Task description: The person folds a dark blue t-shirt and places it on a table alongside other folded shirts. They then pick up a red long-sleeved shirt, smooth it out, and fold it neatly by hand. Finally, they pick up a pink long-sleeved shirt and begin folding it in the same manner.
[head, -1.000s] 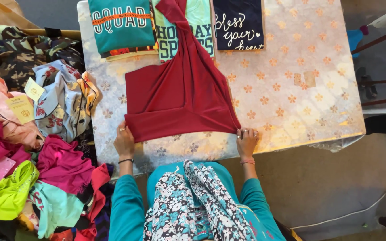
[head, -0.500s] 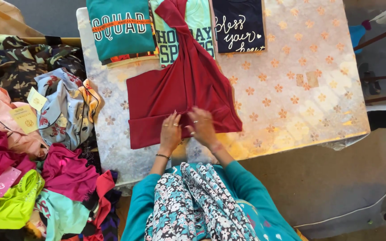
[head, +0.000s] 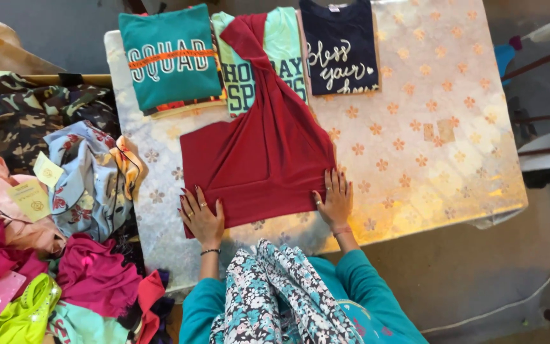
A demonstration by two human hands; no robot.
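Garment in hand: a dark red, soft knit top [head: 259, 159] lies spread on the worktop [head: 440, 159], which wears a pale cloth with orange flower print; the top sits near the person, left of centre.
Left hand: the left hand [head: 202, 216] lies flat, fingers spread, pressing the top's near left corner; it grips nothing.
Right hand: the right hand [head: 334, 200] lies flat and open on the near right edge of the top.
Fold so far: the lower body looks squared into a rectangle, but one long strip of red cloth runs to the far edge, across a folded mint-green printed shirt [head: 268, 57]; by this look, the folding is partly done.
Done pile: a folded teal printed shirt [head: 170, 57] at far left and a folded navy printed shirt [head: 340, 48] lie in a row at the far side.
Left to do: a heap of loose, tagged clothes [head: 46, 210] in pink, camouflage, blue and lime sits to the left of the worktop.
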